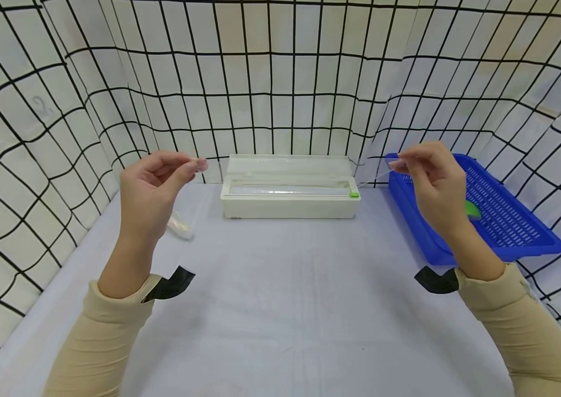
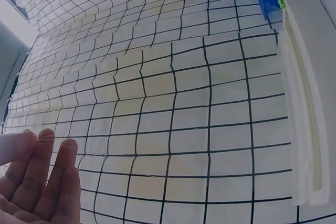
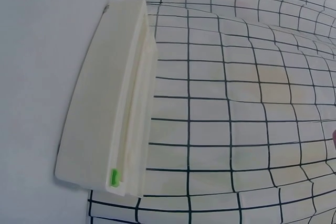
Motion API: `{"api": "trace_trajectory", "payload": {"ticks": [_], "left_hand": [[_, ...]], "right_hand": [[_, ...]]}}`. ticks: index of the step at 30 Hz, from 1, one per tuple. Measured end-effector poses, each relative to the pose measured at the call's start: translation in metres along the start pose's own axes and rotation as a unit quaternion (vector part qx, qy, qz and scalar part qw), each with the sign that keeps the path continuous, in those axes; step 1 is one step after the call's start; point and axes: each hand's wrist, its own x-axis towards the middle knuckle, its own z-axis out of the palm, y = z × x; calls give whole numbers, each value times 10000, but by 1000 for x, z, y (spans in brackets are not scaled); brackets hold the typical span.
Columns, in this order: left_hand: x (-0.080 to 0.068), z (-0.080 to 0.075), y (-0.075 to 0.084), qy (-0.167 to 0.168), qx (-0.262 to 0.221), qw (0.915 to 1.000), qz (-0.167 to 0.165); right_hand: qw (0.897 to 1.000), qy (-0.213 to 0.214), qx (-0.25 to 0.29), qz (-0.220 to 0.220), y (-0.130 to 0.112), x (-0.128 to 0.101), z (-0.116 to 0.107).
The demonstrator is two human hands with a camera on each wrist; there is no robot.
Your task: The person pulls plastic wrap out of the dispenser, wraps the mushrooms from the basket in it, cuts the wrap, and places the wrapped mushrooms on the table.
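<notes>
While I hold both hands raised above the tabletop (image 1: 280,309), my left hand (image 1: 153,184) and my right hand (image 1: 431,179) each pinch between thumb and fingertips what looks like one sheet of clear film (image 1: 369,173). It is so thin that I can only make out a faint edge of it running from my right fingertips toward the box. The sheet hangs in front of one white dispenser box (image 1: 289,187), which sits at the middle of the tabletop's far edge with its lid up. Inside I see one roll of film, and one small green slider (image 1: 354,194) sits at the right end of its cutting rail.

One blue slotted basket (image 1: 508,220) stands at the far right corner. It holds one green thing (image 1: 472,209), mostly hidden behind my right hand, so I cannot say what it is.

One small crumpled clear scrap (image 1: 180,225) lies near the left edge, just beside my left wrist.
</notes>
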Motion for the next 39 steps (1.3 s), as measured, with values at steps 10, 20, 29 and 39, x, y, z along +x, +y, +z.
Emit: {"api": "trace_trajectory", "payload": {"ticks": [10, 20, 29, 39], "left_hand": [[-4, -11, 6, -568, -149, 9981, 200], [-7, -25, 15, -1324, 187, 9896, -536], [-9, -45, 6, -2816, 93, 9558, -842], [-15, -50, -8, -4205, 209, 8992, -1190]], "right_hand": [[9976, -476, 390, -313, 0, -9, -14], [9746, -1890, 1197, -67, 4, -14, -41], [9377, -3070, 1610, 242, 9, -22, -52], [8468, -4752, 2218, 891, 19, -36, -49]]}}
